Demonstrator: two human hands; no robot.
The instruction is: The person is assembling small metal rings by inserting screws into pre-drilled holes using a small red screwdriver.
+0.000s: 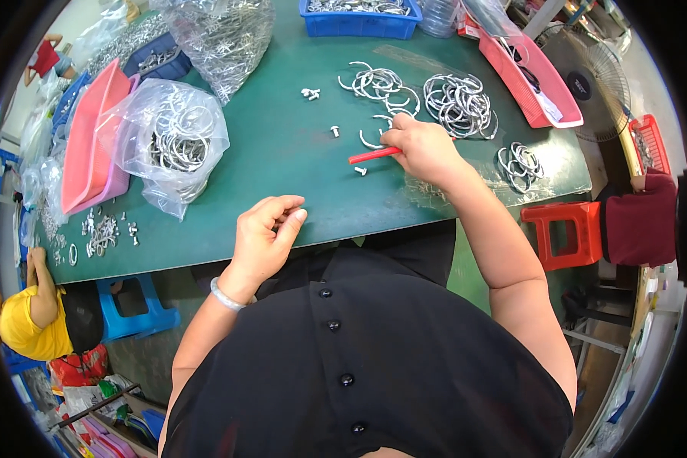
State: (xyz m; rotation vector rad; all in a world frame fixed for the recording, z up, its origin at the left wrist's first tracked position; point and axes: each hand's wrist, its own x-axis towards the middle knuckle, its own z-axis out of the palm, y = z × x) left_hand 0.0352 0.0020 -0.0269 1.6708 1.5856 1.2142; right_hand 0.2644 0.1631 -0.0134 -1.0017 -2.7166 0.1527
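Observation:
My right hand (420, 149) is closed around a thin red pen-like stick (374, 156), which points left. Its fingertips reach down at a silver curved metal piece (371, 140) on the green table; whether they also grip that piece is hidden. More C-shaped metal pieces (378, 82) lie just beyond, beside a heap of silver rings (459, 105). Small silver screws (360, 171) lie left of the stick and further up. My left hand (263, 233) hovers at the near table edge, fingers loosely curled, thumb and forefinger apart, nothing visible between them.
Left on the table (282, 160) stand a plastic bag of rings (179, 145), a pink basket (91, 145) and scattered screws (103, 235). A blue tray (359, 24) is at the back. A pink basket (527, 80), fan (588, 80) and small ring pile (520, 166) are right. Co-workers sit both sides.

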